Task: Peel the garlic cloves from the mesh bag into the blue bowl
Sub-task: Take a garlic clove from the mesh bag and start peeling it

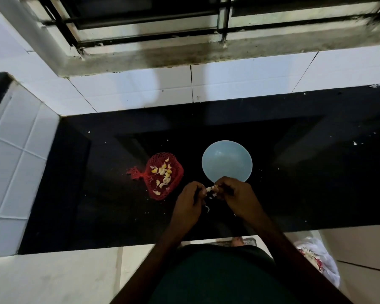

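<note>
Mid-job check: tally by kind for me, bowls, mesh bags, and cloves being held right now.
1 blue bowl
1 red mesh bag
1 garlic clove, pinched between left hand and right hand
Total: 3

left hand (190,199) — fingers curled, pinching garlic clove (208,189) | right hand (234,191) — pinching same clove

i see: blue bowl (227,164), smooth plastic, faint sheen; mesh bag (164,175), red open netting; countertop (316,172), glossy black stone; wall tiles (13,163), glazed white.
</note>
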{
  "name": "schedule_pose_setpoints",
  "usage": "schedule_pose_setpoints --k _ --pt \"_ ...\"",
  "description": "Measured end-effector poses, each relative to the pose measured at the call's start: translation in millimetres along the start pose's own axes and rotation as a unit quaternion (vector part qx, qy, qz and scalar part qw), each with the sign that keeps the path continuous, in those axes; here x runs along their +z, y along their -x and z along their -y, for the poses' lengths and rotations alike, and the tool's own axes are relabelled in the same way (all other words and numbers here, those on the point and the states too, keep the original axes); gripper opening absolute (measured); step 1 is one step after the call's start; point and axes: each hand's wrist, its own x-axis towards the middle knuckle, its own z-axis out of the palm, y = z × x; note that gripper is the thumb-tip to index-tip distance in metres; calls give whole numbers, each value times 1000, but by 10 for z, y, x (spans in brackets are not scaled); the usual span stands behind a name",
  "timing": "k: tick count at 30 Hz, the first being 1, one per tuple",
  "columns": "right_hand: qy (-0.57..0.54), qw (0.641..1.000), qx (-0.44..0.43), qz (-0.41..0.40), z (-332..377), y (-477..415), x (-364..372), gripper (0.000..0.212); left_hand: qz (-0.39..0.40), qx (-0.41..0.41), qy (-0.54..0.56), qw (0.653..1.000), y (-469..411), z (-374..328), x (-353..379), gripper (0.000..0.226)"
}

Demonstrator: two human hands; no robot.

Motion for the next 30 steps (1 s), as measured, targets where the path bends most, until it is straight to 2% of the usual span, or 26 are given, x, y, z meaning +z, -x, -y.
schedule_pose_setpoints --k 5,6,8,11,15,20,28,30 --pt "110 993 -24 28 -98 50 -24 28 -8 -10 -19 1000 -10 99 -4 7" --pt "135 990 -14 43 -107 60 -17 26 -7 -11 -27 1000 -11 113 -1 5" --pt "166 985 10 54 -130 74 9 10 0 -14 -39 999 -12 128 9 5" --pt "210 977 25 26 -175 88 48 19 15 -34 -34 999 -1 124 28 8" --pt "168 985 34 17 -179 70 81 5 18 -67 -8 998 15 118 34 16" --pt "128 991 18 32 -160 74 119 35 28 -76 -5 997 2 96 40 23" --pt "125 991 49 13 -160 51 149 6 41 -78 -28 996 -56 130 41 30" --pt "111 992 60 17 -183 52 130 9 42 -81 -25 995 -60 148 44 31"
